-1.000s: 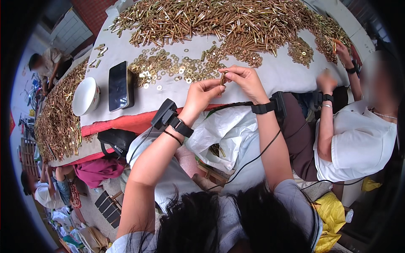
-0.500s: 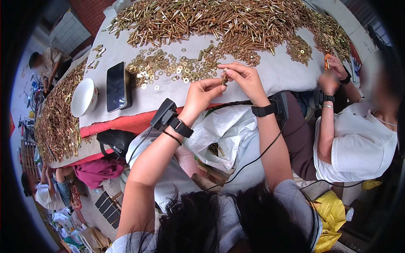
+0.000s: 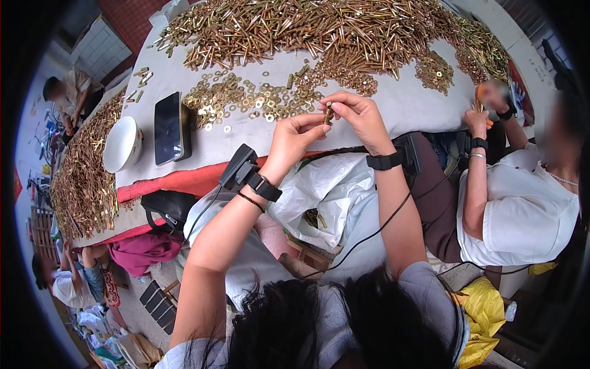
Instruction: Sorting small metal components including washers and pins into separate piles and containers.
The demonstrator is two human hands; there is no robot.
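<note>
Head view: both hands meet just above the middle of the picture, over the near edge of the table (image 3: pixel 393 111). The left hand (image 3: pixel 294 140) comes up from 7 o'clock, its fingers curled and its fingertips pinching the lower end of a small brass bolt (image 3: pixel 328 114). The right hand (image 3: pixel 361 117) comes up from 5 o'clock and closes on the same bolt from its 3 o'clock side, thumb and forefinger around the top. The bolt stands roughly upright between the two hands, touching both, held just clear of the cloth.

At 10 o'clock from the bolt, near it, lies a scatter of washers (image 3: pixel 246 98). At 12 o'clock, farther back on the table, spreads a big heap of bolts (image 3: pixel 319 31). At 9 o'clock, well apart, a black phone (image 3: pixel 168 128) lies flat, and just beyond it at 9 o'clock stands a white bowl (image 3: pixel 121 144). Each wrist wears a black band (image 3: pixel 265 187); a cable runs from the right one. Below the hands, at 6 o'clock, a white bag (image 3: pixel 319 184) lies in the lap.

At 3 o'clock another person in a white top (image 3: pixel 522 209) sits at the table, hands raised near its edge.
</note>
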